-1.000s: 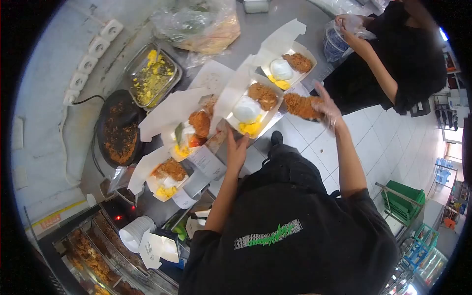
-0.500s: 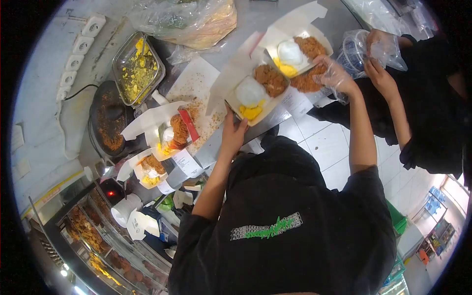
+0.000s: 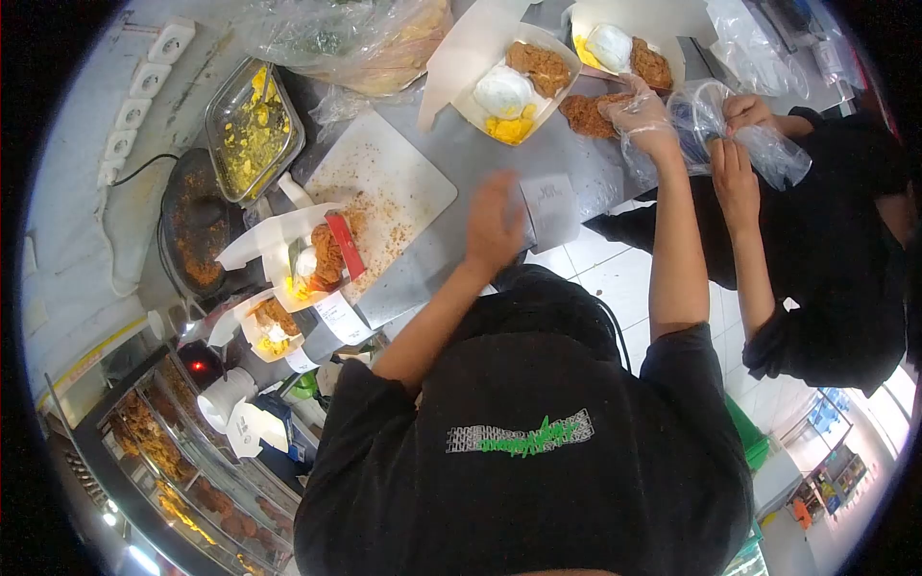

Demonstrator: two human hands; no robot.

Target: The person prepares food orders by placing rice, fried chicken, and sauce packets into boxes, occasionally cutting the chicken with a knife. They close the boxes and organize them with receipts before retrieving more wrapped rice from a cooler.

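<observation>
Head view: right fingers [image 3: 634,104] clamp chicken [image 3: 582,115], long axis pointing leftward; left fingers [image 3: 494,196] unclear.

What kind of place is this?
It looks like a takeaway kitchen, probably one that sells fried chicken. You can see open white boxes with crispy-looking chicken inside, rows of more fried food, and printed slips that could be orders.
</observation>
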